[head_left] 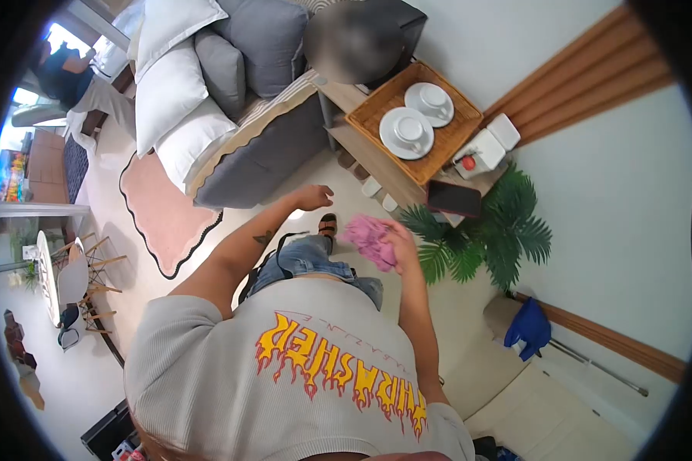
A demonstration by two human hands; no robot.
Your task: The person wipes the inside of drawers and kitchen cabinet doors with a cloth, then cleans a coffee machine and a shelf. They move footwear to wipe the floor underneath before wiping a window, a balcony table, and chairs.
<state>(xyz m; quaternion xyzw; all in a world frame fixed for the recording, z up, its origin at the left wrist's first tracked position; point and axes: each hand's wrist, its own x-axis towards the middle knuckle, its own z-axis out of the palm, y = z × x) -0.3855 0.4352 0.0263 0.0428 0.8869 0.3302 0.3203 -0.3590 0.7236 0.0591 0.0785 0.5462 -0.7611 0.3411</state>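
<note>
A crumpled pink cloth (369, 241) is bunched in my right hand (400, 247), whose fingers close around its right side. My left hand (313, 198) hangs in the air near the grey bed base, holding nothing, its fingers loosely bent and apart. Nearest to the cloth is a green palm-like plant (469, 250). Beyond it stands a wooden side table (354, 129). On it are a wicker tray (369, 115) with two white cups (409, 127) on saucers, a dark phone-like slab (454, 198) and an opened white box (484, 151) with a small red thing inside.
A bed with grey and white pillows (173, 96) lies ahead, beside a pink rug (161, 203). Another person (61, 77) sits at the far left. A round white table (48, 276) and chairs stand left; a blue cloth (527, 326) hangs at right.
</note>
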